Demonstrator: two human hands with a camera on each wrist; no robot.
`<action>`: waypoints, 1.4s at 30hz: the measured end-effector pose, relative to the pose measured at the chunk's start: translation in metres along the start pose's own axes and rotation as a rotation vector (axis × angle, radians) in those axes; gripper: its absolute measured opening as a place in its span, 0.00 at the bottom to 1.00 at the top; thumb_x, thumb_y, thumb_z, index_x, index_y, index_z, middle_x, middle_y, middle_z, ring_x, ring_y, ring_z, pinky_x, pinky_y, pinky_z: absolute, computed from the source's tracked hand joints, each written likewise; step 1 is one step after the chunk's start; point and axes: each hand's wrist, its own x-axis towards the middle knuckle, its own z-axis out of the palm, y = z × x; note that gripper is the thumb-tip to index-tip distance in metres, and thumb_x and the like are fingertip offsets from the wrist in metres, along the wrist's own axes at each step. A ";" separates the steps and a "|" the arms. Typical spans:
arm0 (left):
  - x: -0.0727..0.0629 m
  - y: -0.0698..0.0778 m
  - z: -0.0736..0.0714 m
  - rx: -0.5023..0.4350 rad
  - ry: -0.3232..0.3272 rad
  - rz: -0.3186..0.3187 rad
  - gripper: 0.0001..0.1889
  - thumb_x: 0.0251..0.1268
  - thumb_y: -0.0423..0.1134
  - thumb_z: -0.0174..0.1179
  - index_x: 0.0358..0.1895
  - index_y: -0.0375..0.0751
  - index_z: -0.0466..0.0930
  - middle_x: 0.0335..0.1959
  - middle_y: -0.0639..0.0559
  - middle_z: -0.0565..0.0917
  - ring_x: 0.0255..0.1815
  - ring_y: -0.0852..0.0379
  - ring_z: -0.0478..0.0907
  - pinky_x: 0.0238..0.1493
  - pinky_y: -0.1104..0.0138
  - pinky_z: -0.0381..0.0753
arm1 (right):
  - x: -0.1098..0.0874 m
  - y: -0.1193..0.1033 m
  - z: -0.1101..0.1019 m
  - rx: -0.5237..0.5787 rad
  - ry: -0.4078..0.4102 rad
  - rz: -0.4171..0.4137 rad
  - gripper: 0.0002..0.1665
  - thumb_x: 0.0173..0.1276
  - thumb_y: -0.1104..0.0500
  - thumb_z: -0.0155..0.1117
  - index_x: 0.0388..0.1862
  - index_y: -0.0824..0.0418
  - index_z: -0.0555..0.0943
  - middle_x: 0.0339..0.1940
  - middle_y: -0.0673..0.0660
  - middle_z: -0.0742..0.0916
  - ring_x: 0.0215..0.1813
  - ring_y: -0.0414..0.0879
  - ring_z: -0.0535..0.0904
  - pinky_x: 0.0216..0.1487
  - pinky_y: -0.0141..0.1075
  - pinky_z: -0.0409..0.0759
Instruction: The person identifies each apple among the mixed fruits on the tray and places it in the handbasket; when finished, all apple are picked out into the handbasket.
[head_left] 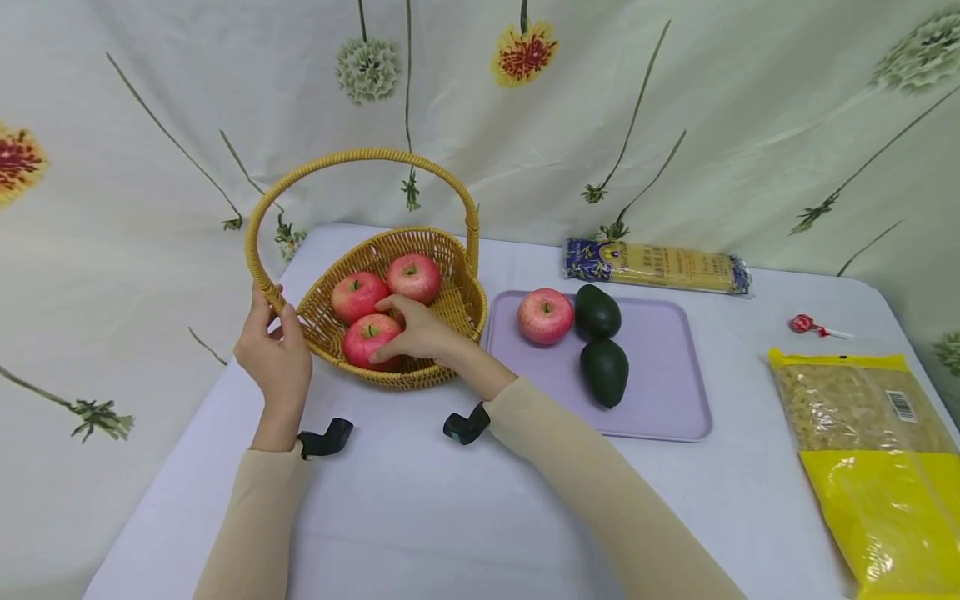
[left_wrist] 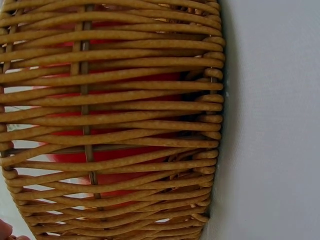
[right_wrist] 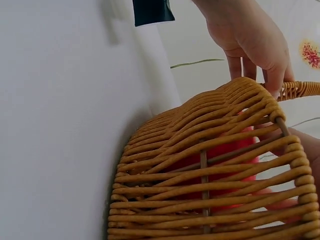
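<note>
A wicker basket [head_left: 405, 379] with a tall arched handle [head_left: 360, 155] stands on the table. My left hand [head_left: 279, 358] grips the handle low on its left side; the right wrist view also has this hand [right_wrist: 250, 37] above the rim. Inside the basket lie a front apple [head_left: 369, 335], a left rear apple [head_left: 358, 293] and a right rear apple [head_left: 413, 277]. Reaching over the near rim, my right hand [head_left: 423, 335] holds the front apple between thumb and fingers. Woven basket side [left_wrist: 115, 130] fills much of the left wrist view, with red apple skin behind its gaps.
Right of the basket, a lilac tray [head_left: 663, 375] bears another apple [head_left: 545, 317] and two dark avocados [head_left: 604, 372]. Behind it lies a spaghetti packet [head_left: 660, 267]. A lollipop [head_left: 802, 323] and a large yellow bag [head_left: 877, 508] are at far right. A floral cloth [head_left: 285, 100] hangs behind.
</note>
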 end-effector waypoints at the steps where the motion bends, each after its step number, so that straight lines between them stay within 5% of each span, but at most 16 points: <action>1: 0.000 0.000 0.000 0.001 -0.003 -0.001 0.24 0.71 0.35 0.51 0.69 0.49 0.71 0.56 0.50 0.85 0.49 0.56 0.80 0.42 0.88 0.72 | -0.001 0.000 -0.001 -0.019 0.019 -0.012 0.44 0.53 0.59 0.78 0.68 0.57 0.69 0.67 0.56 0.74 0.65 0.49 0.69 0.64 0.41 0.74; 7: 0.000 0.001 0.002 0.003 -0.013 0.005 0.24 0.71 0.35 0.50 0.70 0.48 0.70 0.56 0.49 0.84 0.50 0.55 0.81 0.43 0.86 0.73 | -0.019 -0.006 -0.016 -0.079 0.127 -0.125 0.39 0.56 0.55 0.76 0.66 0.57 0.72 0.66 0.54 0.76 0.66 0.52 0.72 0.63 0.39 0.76; 17: 0.003 0.001 0.002 0.010 -0.004 0.011 0.24 0.72 0.36 0.50 0.70 0.50 0.70 0.56 0.50 0.85 0.50 0.55 0.81 0.43 0.86 0.74 | -0.082 -0.015 -0.052 0.124 0.233 -0.223 0.34 0.58 0.60 0.74 0.64 0.58 0.74 0.64 0.55 0.76 0.65 0.53 0.73 0.63 0.48 0.76; 30: 0.003 0.001 0.000 0.010 -0.008 0.001 0.24 0.71 0.35 0.50 0.69 0.49 0.71 0.56 0.50 0.84 0.50 0.56 0.81 0.44 0.84 0.76 | -0.132 0.010 -0.104 0.119 0.454 -0.227 0.35 0.55 0.64 0.75 0.63 0.57 0.75 0.64 0.56 0.79 0.63 0.51 0.76 0.63 0.51 0.76; 42: 0.000 -0.001 0.000 0.004 -0.002 -0.010 0.24 0.71 0.35 0.51 0.69 0.49 0.72 0.55 0.51 0.85 0.49 0.60 0.80 0.44 0.84 0.76 | -0.141 0.027 -0.146 0.111 0.507 -0.138 0.40 0.57 0.65 0.72 0.69 0.59 0.69 0.70 0.55 0.73 0.68 0.50 0.70 0.69 0.48 0.70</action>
